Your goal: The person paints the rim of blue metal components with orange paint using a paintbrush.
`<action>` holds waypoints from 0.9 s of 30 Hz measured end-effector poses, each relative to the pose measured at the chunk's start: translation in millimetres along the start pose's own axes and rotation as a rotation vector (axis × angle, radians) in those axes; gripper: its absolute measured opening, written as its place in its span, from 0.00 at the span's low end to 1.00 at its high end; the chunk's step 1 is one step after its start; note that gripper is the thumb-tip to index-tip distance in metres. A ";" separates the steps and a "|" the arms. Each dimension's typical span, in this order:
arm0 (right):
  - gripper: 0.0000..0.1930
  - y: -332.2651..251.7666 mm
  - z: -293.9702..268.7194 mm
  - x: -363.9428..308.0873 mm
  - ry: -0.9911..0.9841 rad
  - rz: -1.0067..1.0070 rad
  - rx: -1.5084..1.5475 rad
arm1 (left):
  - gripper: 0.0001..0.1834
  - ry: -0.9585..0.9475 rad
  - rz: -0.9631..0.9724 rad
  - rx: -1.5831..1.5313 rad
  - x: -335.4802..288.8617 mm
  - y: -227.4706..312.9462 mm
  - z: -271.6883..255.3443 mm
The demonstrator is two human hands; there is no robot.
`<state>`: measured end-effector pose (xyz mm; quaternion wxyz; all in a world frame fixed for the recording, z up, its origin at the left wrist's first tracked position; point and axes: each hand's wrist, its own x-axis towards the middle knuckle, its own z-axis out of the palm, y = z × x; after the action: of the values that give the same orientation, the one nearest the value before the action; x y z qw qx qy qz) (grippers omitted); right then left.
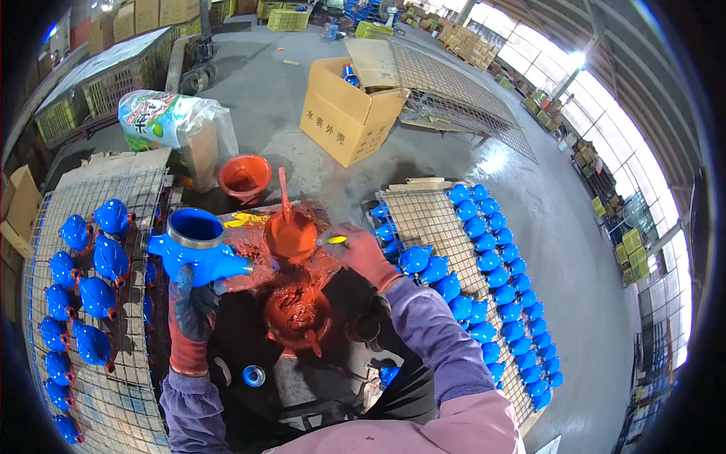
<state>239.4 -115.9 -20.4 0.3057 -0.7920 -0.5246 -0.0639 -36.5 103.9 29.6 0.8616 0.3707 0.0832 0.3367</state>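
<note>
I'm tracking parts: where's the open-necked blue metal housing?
The blue housing is left of centre in the head view, in the gloved left hand near the left wire-mesh rack.

The grey floor (594,295) is bordered along its right edge by bright windows (597,125). Boxes (147,15) are stacked at the floor's far left corner. A lamp (578,59) is lit under the beamed roof (650,83).

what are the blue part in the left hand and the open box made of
Blue part: probably metal under glossy blue paint, since its bare rim looks silvery and threaded. Open box: likely cardboard, matte, judging by its brown, creased sides.
</note>
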 end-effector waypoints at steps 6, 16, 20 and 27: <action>0.15 -21.7 -45.0 -9.1 0.238 0.534 1.054 | 0.28 -0.109 -0.005 0.236 0.1 -11.2 14.1; 0.12 -70.8 -82.6 -29.9 0.461 0.662 1.321 | 0.58 -0.260 0.400 1.123 -41.1 -61.0 47.4; 0.11 -81.8 -92.5 -30.4 0.379 0.686 0.967 | 0.57 -0.552 0.481 0.864 -42.7 -79.2 57.4; 0.12 -90.0 -99.6 -32.5 0.236 0.456 0.496 | 0.44 -0.673 0.309 0.864 -45.0 -92.1 64.4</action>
<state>168.6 -172.9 83.6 0.5533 -0.7777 -0.2951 0.0443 2.5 -8.4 6.6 0.5515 0.7841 -0.1210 0.2576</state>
